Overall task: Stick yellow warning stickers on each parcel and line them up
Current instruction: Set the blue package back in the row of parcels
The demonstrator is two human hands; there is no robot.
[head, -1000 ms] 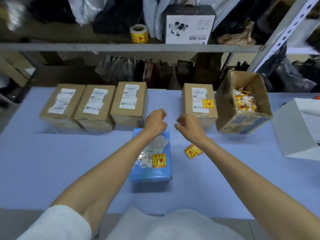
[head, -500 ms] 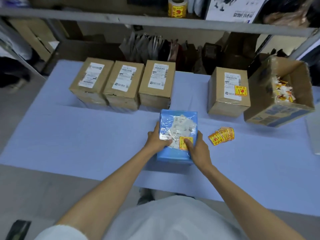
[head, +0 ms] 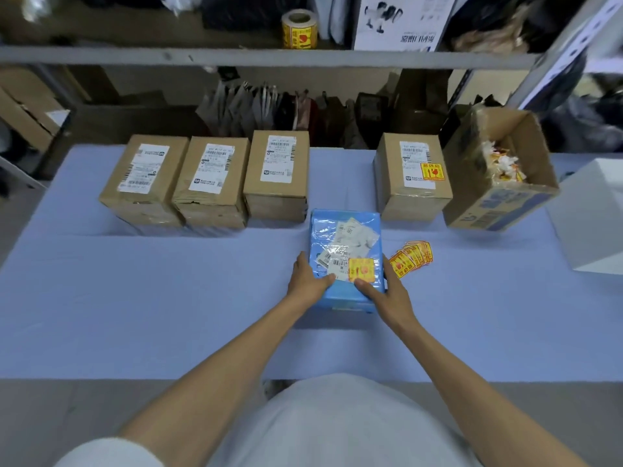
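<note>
Blue parcel (head: 347, 261) lying flat on the lavender tabletop (head: 135, 298), near its middle and in front of the row of cardboard boxes; a yellow warning sticker (head: 362, 270) sits on its near right corner, its print too blurred to read, beside crumpled white labels under glossy film. The left hand (head: 308, 279) clasps the parcel's left edge, thumb on top, the remaining fingers hidden behind the side. The right hand (head: 386, 293) clasps the near right corner, thumb tip touching the sticker's lower edge, fingers wrapped out of sight; each grip is thus pressed onto the parcel. A fan of loose stickers (head: 411, 257) lies just right of the parcel. Behind: three unstickered boxes (head: 215, 183) touching side by side, and a stickered box (head: 414, 173) apart to the right. An open carton (head: 499, 173) holds indistinct scraps; a white box (head: 590, 217) is cut off at the frame edge.
</note>
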